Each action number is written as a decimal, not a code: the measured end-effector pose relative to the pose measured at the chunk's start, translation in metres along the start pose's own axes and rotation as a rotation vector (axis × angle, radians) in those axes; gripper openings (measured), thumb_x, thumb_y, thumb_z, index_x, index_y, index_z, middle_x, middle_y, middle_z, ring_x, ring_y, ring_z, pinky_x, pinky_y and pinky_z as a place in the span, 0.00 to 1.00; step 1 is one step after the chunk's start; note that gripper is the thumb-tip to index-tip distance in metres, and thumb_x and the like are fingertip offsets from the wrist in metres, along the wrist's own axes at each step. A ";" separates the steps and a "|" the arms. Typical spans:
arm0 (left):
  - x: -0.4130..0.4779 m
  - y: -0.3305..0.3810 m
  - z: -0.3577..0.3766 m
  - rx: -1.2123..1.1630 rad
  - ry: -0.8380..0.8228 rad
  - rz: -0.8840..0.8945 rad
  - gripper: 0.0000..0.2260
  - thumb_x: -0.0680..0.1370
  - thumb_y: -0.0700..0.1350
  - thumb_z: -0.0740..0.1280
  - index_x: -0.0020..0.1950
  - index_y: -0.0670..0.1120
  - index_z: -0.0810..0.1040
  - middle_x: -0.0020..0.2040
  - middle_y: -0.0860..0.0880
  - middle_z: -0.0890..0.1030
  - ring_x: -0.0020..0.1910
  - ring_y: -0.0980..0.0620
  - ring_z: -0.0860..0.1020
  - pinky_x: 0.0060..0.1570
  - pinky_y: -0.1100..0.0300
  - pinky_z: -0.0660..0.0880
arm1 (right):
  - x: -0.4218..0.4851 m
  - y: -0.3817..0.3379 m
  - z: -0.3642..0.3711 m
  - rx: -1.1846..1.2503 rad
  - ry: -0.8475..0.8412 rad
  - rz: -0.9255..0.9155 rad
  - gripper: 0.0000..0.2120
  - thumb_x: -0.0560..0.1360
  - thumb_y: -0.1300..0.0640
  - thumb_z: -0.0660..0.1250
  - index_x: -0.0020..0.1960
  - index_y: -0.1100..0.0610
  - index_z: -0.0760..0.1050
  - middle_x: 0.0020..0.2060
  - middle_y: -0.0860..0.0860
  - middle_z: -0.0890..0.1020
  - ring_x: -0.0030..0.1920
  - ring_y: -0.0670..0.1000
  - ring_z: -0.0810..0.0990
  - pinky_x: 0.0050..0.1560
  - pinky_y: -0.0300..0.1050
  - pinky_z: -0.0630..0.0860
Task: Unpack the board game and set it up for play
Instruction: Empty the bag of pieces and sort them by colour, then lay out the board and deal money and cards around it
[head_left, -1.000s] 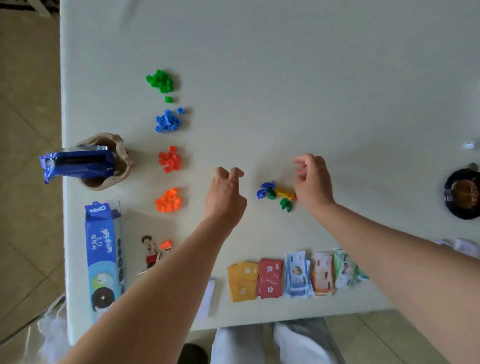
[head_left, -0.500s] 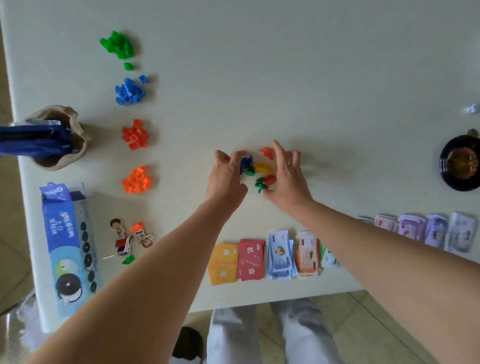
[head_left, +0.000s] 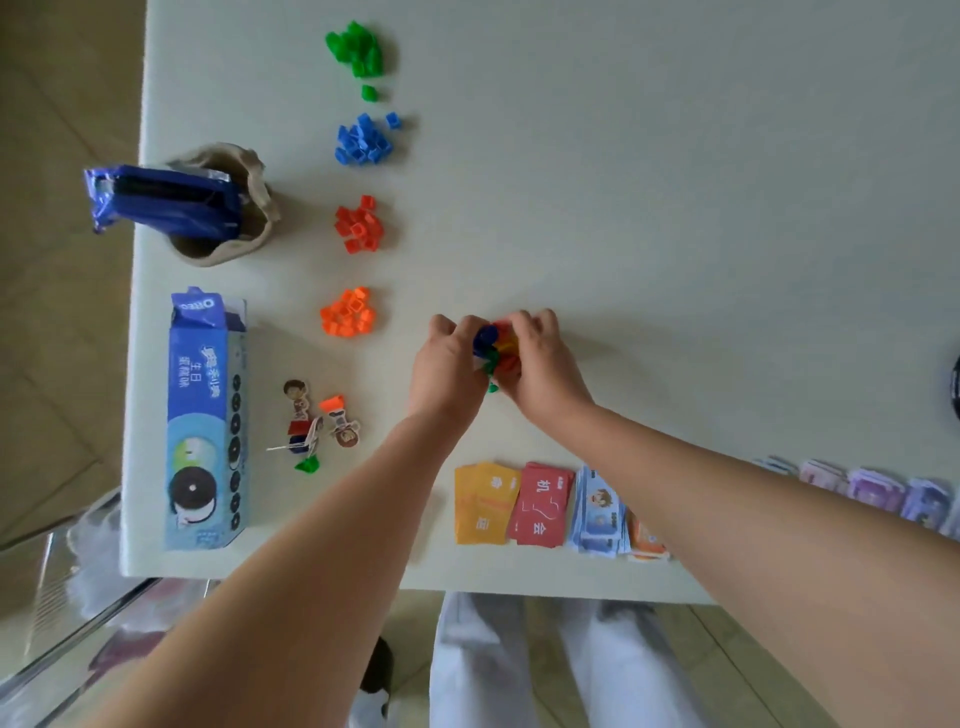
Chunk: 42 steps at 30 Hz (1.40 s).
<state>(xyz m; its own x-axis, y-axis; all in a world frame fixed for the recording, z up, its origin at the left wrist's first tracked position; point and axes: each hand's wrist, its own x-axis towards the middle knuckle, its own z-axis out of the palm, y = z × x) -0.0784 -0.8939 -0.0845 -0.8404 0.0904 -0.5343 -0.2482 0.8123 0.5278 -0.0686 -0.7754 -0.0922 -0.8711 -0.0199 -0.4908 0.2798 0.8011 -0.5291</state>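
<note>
A person's left hand (head_left: 447, 366) and right hand (head_left: 540, 364) close in from either side on a clutch of coloured plastic pieces (head_left: 493, 345) on a pale table (head_left: 675, 182). The fingers of both hands are curled round the blue, red, yellow and green bits, so the bundle is pinched between them, and one green piece pokes out below the palms. To the left of the clutch an orange pile (head_left: 347, 313) of small cubes lies nearest, with a red pile (head_left: 358, 227), a blue pile (head_left: 362, 141) and a green pile (head_left: 358, 49) ranged in a line beyond it. Nearer the person than the clutch, yellow cards (head_left: 485, 503), red cards (head_left: 540, 506) and blue banknotes (head_left: 597, 514) sit side by side, with purple banknotes (head_left: 872, 491) further right. Left of the clutch lie cardboard figures (head_left: 317, 421), an Oreo box (head_left: 205, 421) flat by the table's edge, and a beige pot (head_left: 254, 171) holding a blue packet (head_left: 161, 200)
</note>
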 end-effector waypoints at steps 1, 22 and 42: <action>-0.006 -0.010 -0.005 -0.005 0.011 -0.015 0.19 0.73 0.36 0.67 0.64 0.47 0.75 0.55 0.43 0.72 0.46 0.42 0.76 0.42 0.61 0.66 | -0.002 -0.009 0.007 -0.004 -0.017 -0.018 0.21 0.73 0.63 0.67 0.65 0.57 0.69 0.56 0.57 0.68 0.47 0.61 0.77 0.46 0.45 0.71; -0.050 -0.057 -0.026 0.345 0.094 0.111 0.32 0.71 0.44 0.69 0.74 0.53 0.63 0.75 0.49 0.58 0.70 0.44 0.59 0.62 0.50 0.65 | -0.027 -0.037 0.031 0.017 -0.034 0.038 0.30 0.71 0.66 0.63 0.72 0.58 0.63 0.63 0.58 0.68 0.55 0.61 0.75 0.56 0.52 0.73; -0.033 -0.005 0.002 0.631 0.057 0.405 0.18 0.62 0.34 0.73 0.50 0.43 0.80 0.59 0.41 0.75 0.58 0.39 0.73 0.56 0.47 0.71 | -0.044 0.052 -0.035 0.124 0.048 0.151 0.21 0.71 0.66 0.62 0.64 0.61 0.71 0.61 0.58 0.70 0.57 0.59 0.74 0.57 0.50 0.71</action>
<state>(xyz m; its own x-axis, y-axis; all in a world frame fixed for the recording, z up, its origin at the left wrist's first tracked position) -0.0481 -0.8997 -0.0704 -0.8351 0.4365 -0.3349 0.3945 0.8994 0.1885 -0.0301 -0.7118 -0.0742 -0.8327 0.1263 -0.5391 0.4540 0.7130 -0.5343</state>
